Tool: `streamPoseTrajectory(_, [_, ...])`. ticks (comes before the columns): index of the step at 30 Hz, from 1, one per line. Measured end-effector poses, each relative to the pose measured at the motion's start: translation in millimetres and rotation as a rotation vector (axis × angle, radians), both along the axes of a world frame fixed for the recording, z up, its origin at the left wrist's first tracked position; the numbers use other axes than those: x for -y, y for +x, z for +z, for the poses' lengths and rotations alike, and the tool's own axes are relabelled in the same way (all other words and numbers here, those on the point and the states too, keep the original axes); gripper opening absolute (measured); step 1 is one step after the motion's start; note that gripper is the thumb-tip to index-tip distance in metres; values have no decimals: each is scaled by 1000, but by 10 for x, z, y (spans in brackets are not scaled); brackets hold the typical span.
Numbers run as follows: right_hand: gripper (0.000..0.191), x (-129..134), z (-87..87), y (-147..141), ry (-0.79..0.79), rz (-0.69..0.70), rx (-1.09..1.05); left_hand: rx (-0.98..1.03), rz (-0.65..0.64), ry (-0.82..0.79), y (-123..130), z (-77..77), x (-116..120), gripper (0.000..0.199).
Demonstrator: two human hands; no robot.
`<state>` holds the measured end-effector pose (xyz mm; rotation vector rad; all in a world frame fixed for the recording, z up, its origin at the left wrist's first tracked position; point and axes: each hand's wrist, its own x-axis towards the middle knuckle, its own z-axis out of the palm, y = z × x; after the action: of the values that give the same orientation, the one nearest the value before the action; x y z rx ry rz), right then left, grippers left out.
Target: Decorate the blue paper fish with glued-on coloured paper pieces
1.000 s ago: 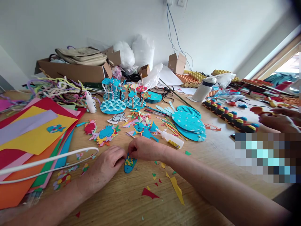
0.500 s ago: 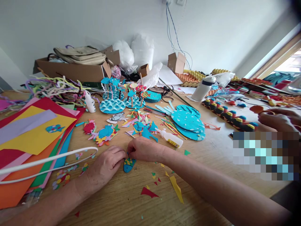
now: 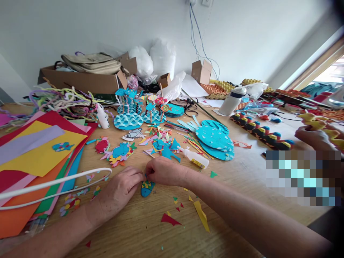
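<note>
A small blue paper fish (image 3: 146, 190) with yellow, green and red triangles lies on the table, its rounded head toward me. My left hand (image 3: 127, 182) rests beside its upper left edge, fingers curled and tips holding it. From the right, my right hand (image 3: 165, 172) pinches over the tail end; whatever is between its fingertips is hidden. Just beyond sit blue paper cut-outs (image 3: 165, 148), and a glue bottle (image 3: 197, 158) lies on its side. Paper scraps, among them a red piece (image 3: 170, 219) and a yellow strip (image 3: 201, 215), are scattered nearer to me.
Coloured paper sheets (image 3: 24, 150) are stacked at left under a white looped cable (image 3: 102, 169). Finished fish stands (image 3: 128, 121) and blue paper discs (image 3: 215, 139) lie farther back. At right, a co-worker's hand (image 3: 313, 138) holds a yellow bumpy strip (image 3: 313, 122).
My hands and the fish have hardly moved. At the right, the co-worker's hands have shifted, and a yellow bumpy strip now shows where a small orange piece was.
</note>
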<state>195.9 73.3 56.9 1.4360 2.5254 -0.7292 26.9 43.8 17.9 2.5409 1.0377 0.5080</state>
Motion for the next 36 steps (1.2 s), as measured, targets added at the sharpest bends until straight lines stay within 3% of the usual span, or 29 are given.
streamPoseTrajectory(12, [26,8,43,1,-6,21,19,-47,-13,30,19,-9,12,30])
streamPoseTrajectory(19, [23,-2,104,112,65,-38,-106,-17,-16,45,3,-41,16,34])
streamPoseTrajectory(28, [30,66,5,-26,29,0,-11,-16,-9,36,-5,-3,42,36])
streamPoseTrajectory(36, [30,9,85,-23,13,32,19,-45,-14,71,-56,-37,27,35])
